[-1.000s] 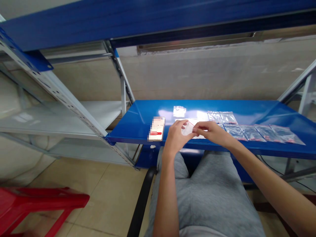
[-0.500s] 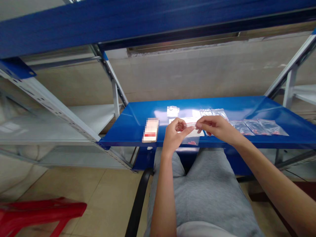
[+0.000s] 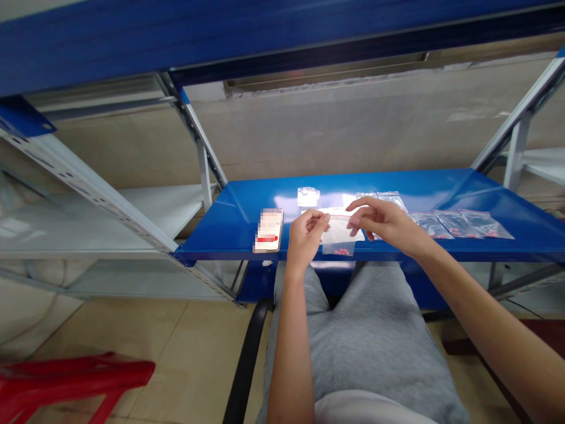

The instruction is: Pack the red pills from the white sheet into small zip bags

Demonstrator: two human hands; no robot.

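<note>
My left hand (image 3: pixel 306 238) pinches the upper left corner of a small clear zip bag (image 3: pixel 331 247), which hangs upright at the table's front edge. Small red pieces (image 3: pixel 342 252) lie at the bottom of this bag. At its upper right corner is my right hand (image 3: pixel 375 218), its index finger raised and apart from the thumb. The right thumb is close to the bag's edge; whether it touches I cannot tell. Something white and flat, like paper (image 3: pixel 360 236), lies behind the bag, partly hidden by it and my hands.
Several clear zip bags (image 3: pixel 484 225) with red pieces lie in a row on the blue table (image 3: pixel 247 197) to the right. More bags (image 3: pixel 391 199) lie behind my right hand. A stack of small bags (image 3: pixel 308 196) and a phone (image 3: pixel 268 231) are on the left. A blue beam (image 3: pixel 282 41) crosses above.
My right fingers have opened and the index finger has lifted off the bag's top edge. My left hand has slid left along that edge, still pinching the bag.
</note>
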